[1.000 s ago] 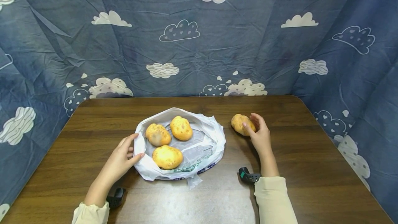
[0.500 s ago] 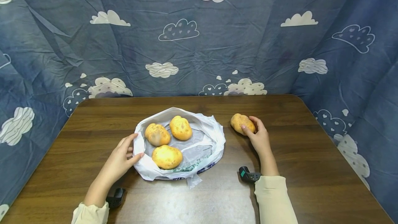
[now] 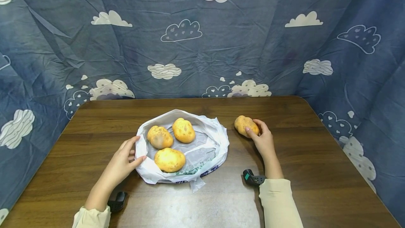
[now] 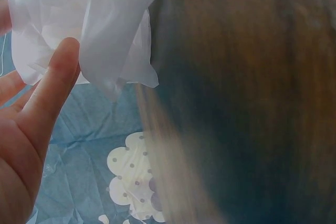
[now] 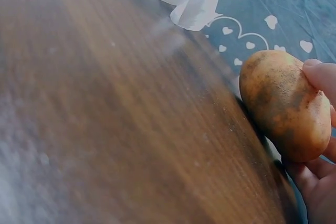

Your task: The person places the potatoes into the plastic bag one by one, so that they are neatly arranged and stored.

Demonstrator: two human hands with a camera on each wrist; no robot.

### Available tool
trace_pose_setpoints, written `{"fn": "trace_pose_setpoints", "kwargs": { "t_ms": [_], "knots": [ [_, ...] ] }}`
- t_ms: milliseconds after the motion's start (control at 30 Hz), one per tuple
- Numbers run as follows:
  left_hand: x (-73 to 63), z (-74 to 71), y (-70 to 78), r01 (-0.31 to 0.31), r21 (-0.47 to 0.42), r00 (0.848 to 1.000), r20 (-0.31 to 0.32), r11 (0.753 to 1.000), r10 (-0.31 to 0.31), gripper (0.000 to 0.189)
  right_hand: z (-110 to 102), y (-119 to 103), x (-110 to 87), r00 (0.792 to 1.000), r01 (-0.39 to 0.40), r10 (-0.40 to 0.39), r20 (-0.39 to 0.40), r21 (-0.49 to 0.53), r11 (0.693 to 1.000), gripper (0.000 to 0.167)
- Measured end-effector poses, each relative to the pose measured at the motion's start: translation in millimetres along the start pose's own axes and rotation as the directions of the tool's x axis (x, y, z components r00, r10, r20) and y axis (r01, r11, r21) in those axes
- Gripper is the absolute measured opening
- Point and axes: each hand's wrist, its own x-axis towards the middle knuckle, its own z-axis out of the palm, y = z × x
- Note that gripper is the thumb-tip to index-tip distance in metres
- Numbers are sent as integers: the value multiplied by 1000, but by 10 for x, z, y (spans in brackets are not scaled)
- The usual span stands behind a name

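Observation:
A white plastic bag (image 3: 223, 140) lies wide open on the table, its rim rolled outward. Inside it are three yellow potatoes: one at the left (image 3: 160, 137), another at the back (image 3: 184, 130) and the third at the front (image 3: 170, 160). My left hand (image 3: 121, 163) touches the bag's left side with spread, nearly straight fingers and thumb. To the right of the bag, my right hand (image 3: 263, 141) holds a fourth, browner potato (image 3: 243, 125) between thumb and fingers. Dark soil marks cover that potato (image 5: 281, 95) in the right wrist view, where it is close over the table.
The brown wooden table (image 3: 316, 171) has a back edge that meets a blue curtain (image 3: 202, 52) with cloud prints. A black wrist camera (image 3: 117, 201) is strapped to the left wrist, and a similar camera (image 3: 253, 178) to the right.
My right hand has shifted very slightly down and left around the potato, its fingers settling closer to it. My left hand and the bag have stayed in place.

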Motion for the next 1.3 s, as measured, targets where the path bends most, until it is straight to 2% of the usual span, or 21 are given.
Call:
{"fn": "trace_pose_setpoints", "kwargs": {
  "t_ms": [100,233,533,633,933,1300],
  "knots": [
    [-2,0,2,4,0,1000,2,1000,-4,62,4,131,42,1000,1,-1,-19,-22,1000,50],
    [-2,-2,6,9,-2,1000,4,1000,-9,62,21,220,78,999,2,-2,-39,3,1000,49],
    [-2,-2,10,11,4,1000,6,1000,-11,62,45,205,69,998,21,-16,-69,70,997,48],
    [-2,-5,14,12,4,1000,7,1000,-12,62,45,170,60,998,31,-26,-65,80,996,48],
    [-1,-12,20,14,4,1000,10,1000,-14,62,57,-172,-32,997,58,-49,-58,159,986,45],
    [-2,-10,12,-1,5,1000,5,1000,1,61,103,-310,-41,996,75,-65,-55,191,979,44]
  ]
}}
